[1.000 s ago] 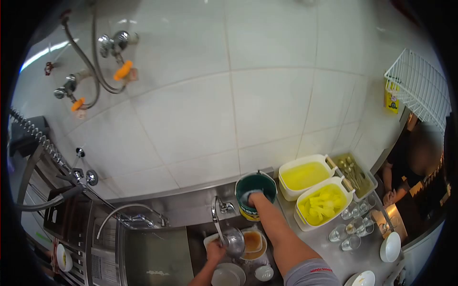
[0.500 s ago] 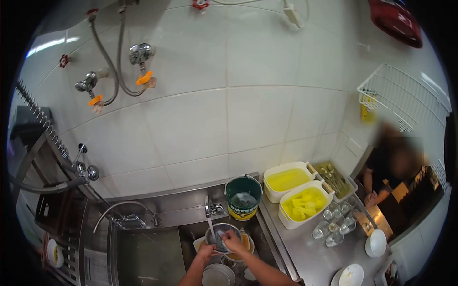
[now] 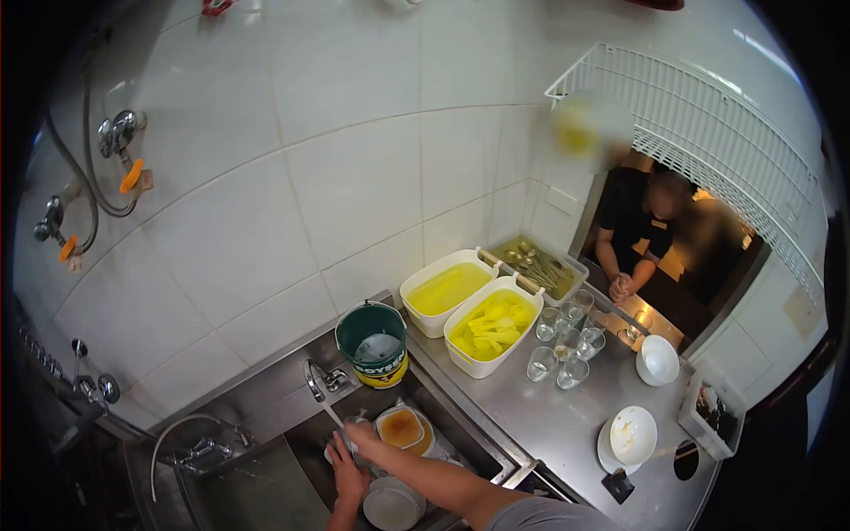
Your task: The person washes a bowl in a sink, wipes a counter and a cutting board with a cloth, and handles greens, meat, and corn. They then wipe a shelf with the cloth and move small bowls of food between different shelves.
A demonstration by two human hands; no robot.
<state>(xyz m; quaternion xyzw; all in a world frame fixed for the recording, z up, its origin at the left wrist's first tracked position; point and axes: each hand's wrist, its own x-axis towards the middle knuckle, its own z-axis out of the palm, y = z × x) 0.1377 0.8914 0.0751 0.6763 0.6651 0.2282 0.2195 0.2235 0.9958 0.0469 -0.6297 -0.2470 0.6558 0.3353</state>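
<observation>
Under the running tap (image 3: 316, 380), my left hand (image 3: 348, 473) grips a metal bowl that is now tilted and mostly hidden by my hands. My right hand (image 3: 363, 435) is against the bowl in the stream, its fingers blurred and partly hidden, so what they hold does not show. Below and to the right, a dish with orange residue (image 3: 400, 427) rests on other dishes in the sink. Near my forearms sits a stack of white plates (image 3: 391, 506). Behind them stands a green and yellow bucket (image 3: 372, 345) with cloudy water inside.
On the steel counter (image 3: 522, 425) are two white tubs, one with yellow liquid (image 3: 450, 288) and one with yellow spoons (image 3: 496, 323). Beyond are a cutlery bin (image 3: 538, 265), several glasses (image 3: 567, 341) and used white bowls (image 3: 633, 435). A person's clasped hands (image 3: 622, 288) show at the hatch.
The view has swung right, so the sink and counter sit further left. The bowl, earlier open toward me with my right hand inside it, is now tilted and largely hidden.
</observation>
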